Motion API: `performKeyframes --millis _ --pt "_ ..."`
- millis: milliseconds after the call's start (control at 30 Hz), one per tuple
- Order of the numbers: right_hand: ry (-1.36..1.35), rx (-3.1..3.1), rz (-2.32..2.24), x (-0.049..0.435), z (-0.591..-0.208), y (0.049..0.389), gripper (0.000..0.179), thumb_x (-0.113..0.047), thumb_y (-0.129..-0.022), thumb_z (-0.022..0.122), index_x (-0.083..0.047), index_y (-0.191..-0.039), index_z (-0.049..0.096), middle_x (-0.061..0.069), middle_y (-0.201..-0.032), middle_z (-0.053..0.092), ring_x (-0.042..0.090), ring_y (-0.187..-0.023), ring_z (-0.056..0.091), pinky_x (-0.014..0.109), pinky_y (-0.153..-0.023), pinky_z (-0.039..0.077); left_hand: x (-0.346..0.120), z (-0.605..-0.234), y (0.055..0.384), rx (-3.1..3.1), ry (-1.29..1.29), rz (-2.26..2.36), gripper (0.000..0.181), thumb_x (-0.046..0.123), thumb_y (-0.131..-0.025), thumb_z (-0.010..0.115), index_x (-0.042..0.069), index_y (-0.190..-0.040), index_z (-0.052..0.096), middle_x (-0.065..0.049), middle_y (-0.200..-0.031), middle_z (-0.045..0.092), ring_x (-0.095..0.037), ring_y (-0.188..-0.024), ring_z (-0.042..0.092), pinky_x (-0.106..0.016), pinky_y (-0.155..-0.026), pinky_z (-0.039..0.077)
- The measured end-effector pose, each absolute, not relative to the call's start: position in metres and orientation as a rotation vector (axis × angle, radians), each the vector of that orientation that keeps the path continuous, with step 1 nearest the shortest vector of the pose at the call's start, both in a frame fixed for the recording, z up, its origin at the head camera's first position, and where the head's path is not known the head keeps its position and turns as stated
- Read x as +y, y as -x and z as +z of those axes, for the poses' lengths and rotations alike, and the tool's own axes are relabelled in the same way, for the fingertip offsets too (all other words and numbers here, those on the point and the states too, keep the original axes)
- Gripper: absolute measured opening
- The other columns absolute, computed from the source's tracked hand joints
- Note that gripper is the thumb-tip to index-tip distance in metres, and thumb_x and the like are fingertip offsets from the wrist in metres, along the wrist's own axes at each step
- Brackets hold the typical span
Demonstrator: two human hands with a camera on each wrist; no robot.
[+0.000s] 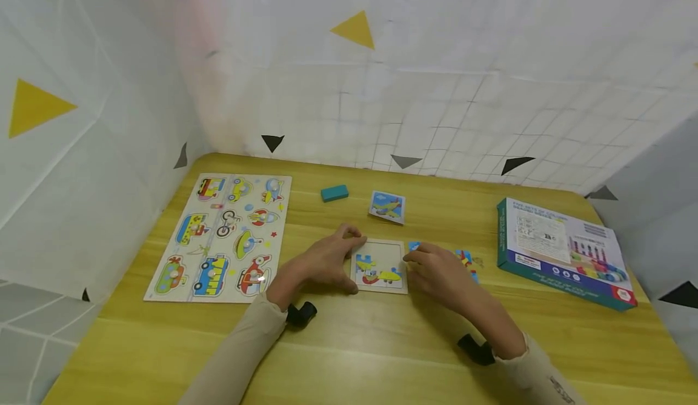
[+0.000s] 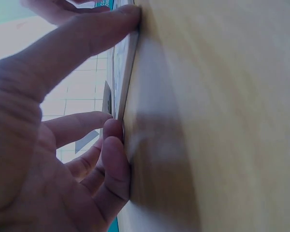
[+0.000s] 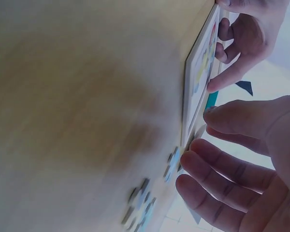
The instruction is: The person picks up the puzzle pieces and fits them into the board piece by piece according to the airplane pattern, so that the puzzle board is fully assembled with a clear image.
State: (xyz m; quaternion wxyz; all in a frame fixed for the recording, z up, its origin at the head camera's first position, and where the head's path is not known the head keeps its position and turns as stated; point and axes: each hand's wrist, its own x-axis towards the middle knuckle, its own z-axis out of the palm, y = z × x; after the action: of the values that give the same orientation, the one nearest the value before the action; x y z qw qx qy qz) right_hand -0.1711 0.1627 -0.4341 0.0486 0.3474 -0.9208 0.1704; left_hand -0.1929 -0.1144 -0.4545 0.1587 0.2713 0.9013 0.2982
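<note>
A square wooden jigsaw tray (image 1: 382, 288) lies flat on the table, with a few joined pieces (image 1: 376, 274) along its near side. My left hand (image 1: 327, 261) holds the tray's left side, thumb by the near corner and fingers by the far one; the left wrist view shows the thumb (image 2: 106, 34) against its edge. At the right edge is my right hand (image 1: 440, 276), its fingers loosely bent. In the right wrist view, nothing shows between its thumb and fingers (image 3: 227, 169). Loose jigsaw pieces (image 1: 465, 257) lie beyond and beside this hand, partly hidden by it.
To the left lies a large vehicle puzzle board (image 1: 218, 241). Behind the tray are a teal block (image 1: 334, 193) and a small airplane picture card (image 1: 388, 207). A boxed set (image 1: 564, 250) lies at the right. White patterned sheeting (image 1: 436, 108) encloses the table's back and sides.
</note>
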Motion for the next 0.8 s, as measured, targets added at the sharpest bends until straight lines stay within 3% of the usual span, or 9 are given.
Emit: performKeyframes --millis 367,600,800 --pt "-0.991 -2.816 0.548 0.184 -0.437 0.168 0.029 0.001 -0.077 0.081 0.0 -0.104 0.074 0.009 -0.096 0.066 0.02 -0.081 0.062 0.039 -0.07 0.052 -0.115 -0.454 0.193 2.575 -0.77 0.856 0.103 0.033 -0.068 0.091 0.012 -0.155 0.039 0.002 -0.15 0.03 -0.013 -0.106 0.05 -0.03 -0.09 0.044" --pt "-0.929 -2.835 0.49 0.194 -0.439 0.165 0.028 -0.003 -0.077 0.083 -0.003 -0.103 0.075 0.007 -0.094 0.065 0.021 -0.079 0.062 0.037 -0.063 0.051 -0.114 -0.453 0.193 2.565 -0.771 0.86 0.104 0.033 -0.068 0.091 0.012 -0.155 0.038 0.001 -0.15 0.03 -0.013 -0.105 0.05 -0.03 -0.09 0.044" --pt "-0.906 -2.862 0.453 0.202 -0.44 0.165 0.03 -0.005 -0.075 0.085 -0.002 -0.103 0.074 0.009 -0.096 0.065 0.023 -0.082 0.064 0.041 -0.067 0.053 -0.114 -0.453 0.193 2.575 -0.768 0.851 0.104 0.034 -0.068 0.091 0.012 -0.155 0.038 0.0 -0.149 0.03 -0.015 -0.107 0.049 -0.031 -0.092 0.043"
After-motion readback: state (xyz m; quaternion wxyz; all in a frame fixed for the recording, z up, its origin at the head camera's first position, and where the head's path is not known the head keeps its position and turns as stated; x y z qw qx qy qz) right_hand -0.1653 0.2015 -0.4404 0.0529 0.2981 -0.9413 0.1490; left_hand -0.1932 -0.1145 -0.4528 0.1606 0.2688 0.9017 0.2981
